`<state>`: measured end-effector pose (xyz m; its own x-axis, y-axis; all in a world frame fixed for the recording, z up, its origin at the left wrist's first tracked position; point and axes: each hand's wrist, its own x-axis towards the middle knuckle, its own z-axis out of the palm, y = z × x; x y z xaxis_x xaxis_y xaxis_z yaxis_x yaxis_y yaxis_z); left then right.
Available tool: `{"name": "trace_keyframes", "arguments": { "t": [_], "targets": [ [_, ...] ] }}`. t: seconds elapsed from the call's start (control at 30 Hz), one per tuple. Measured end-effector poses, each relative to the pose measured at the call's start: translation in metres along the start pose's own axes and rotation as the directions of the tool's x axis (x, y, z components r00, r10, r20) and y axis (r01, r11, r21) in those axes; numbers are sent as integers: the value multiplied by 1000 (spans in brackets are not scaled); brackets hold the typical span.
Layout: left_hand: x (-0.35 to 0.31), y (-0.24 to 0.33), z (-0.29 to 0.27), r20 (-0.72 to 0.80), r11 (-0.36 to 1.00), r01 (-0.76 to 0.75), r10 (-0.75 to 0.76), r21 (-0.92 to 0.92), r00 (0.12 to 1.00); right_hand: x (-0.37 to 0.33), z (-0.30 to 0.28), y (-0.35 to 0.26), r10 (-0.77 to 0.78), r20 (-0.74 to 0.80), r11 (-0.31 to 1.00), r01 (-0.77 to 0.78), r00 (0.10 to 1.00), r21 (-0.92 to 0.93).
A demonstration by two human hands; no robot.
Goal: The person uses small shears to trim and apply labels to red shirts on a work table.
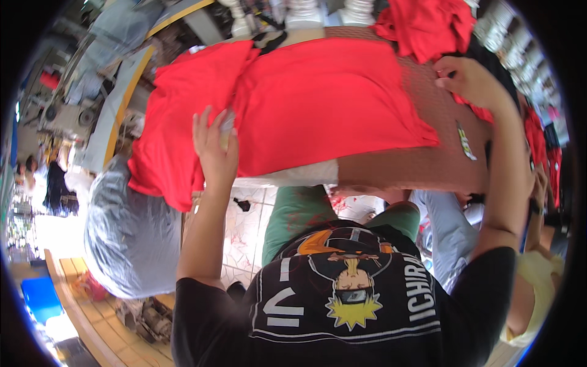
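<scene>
A red garment (324,101) lies spread over the table, its left part bunched and hanging off the left end. My left hand (215,150) rests on that part with fingers spread. Beside its fingers shows a small whitish piece (227,125), too unclear to name. At the right end of the table, my right hand (474,82) has its fingers curled together, with a small dark spot between them; what it holds, if anything, I cannot make out. Red cloth (478,110) shows just under that hand. A crumpled red cloth pile (428,27) lies beyond it.
The table has a brown textured cover (397,168), with a small black and yellow label (466,140) on it. White thread cones (304,13) stand behind. A plastic-wrapped bundle (131,226) stands at the left. Another person's yellow sleeve (535,293) is close on my right.
</scene>
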<state>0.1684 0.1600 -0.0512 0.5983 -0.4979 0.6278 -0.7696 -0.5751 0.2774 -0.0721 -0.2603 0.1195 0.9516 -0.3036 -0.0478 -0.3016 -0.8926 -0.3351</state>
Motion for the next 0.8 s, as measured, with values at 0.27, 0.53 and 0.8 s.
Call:
{"name": "trace_keyframes", "arguments": {
  "t": [0.27, 0.53, 0.8],
  "targets": [
    [18, -42, 103, 279, 902, 351, -415, 252, 866, -2, 156, 43, 331, -262, 933, -271, 907, 238],
    [59, -13, 67, 547, 570, 760, -546, -312, 634, 10, 179, 81, 443, -378, 746, -101, 813, 658],
    [105, 58, -47, 597, -307, 543, -118, -782, 793, -88, 71, 49, 269, -337, -22, 356, 902, 934]
  ]
}}
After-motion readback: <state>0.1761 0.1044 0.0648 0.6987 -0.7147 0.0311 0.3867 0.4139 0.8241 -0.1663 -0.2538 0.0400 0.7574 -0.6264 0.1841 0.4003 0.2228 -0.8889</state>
